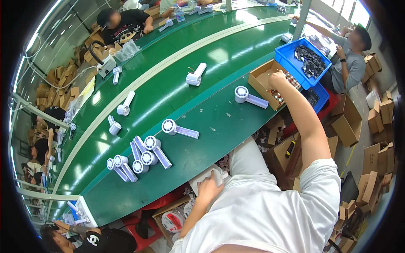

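My right hand (277,80) reaches into a shallow cardboard box (258,76) at the table's right end. Its fingers are bent together; what they pinch, if anything, is hidden. Small round metal parts (291,79), like little motors, stand in rows there. My left hand (209,188) lies with fingers stretched over something white by my lap, below the table edge. Nearest the box, a white handheld fan housing (250,98) lies with its handle channel exposed. Another fan housing (179,129) rests mid-table, and several more fan housings (148,157) cluster to the left.
A blue bin (310,61) of black parts stands beside the box, over a second blue bin (322,99). Beyond my table, a green conveyor (160,114) carries fan pieces (194,79). Co-workers sit across and at both ends. Open cartons (346,122) stand at right.
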`<act>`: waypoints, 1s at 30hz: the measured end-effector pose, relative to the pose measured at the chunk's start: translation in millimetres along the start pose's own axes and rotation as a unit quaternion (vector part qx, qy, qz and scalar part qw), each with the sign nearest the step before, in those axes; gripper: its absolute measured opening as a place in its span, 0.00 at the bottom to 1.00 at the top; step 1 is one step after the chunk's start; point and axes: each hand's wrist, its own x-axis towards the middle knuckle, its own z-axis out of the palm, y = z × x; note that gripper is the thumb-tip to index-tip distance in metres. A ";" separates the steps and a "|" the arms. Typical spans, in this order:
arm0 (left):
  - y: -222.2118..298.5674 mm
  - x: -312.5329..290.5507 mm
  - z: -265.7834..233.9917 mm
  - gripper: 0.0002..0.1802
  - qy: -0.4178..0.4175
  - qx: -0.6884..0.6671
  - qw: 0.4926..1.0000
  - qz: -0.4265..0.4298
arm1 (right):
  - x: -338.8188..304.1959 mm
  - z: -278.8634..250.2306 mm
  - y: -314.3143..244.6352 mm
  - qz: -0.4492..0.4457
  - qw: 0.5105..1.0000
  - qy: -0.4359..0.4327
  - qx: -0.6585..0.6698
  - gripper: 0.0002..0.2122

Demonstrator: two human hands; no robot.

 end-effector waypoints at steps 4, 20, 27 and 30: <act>-13.9 -39.7 -44.7 0.42 -0.030 -0.144 0.979 0.141 | -16.1 -13.7 5.3 -0.001 1.000 -0.010 -0.023 0.11; -31.8 -31.4 -83.2 0.49 -0.040 -0.711 0.667 0.219 | -34.1 8.8 29.7 0.000 0.767 0.143 0.625 0.17; -13.6 -23.4 -77.9 0.57 0.037 -0.776 0.585 0.231 | -51.4 4.8 48.8 0.024 0.799 0.459 0.387 0.13; -9.2 -20.0 -82.0 0.60 0.066 -0.791 0.567 0.223 | -40.9 10.1 54.9 0.079 0.723 0.421 0.542 0.13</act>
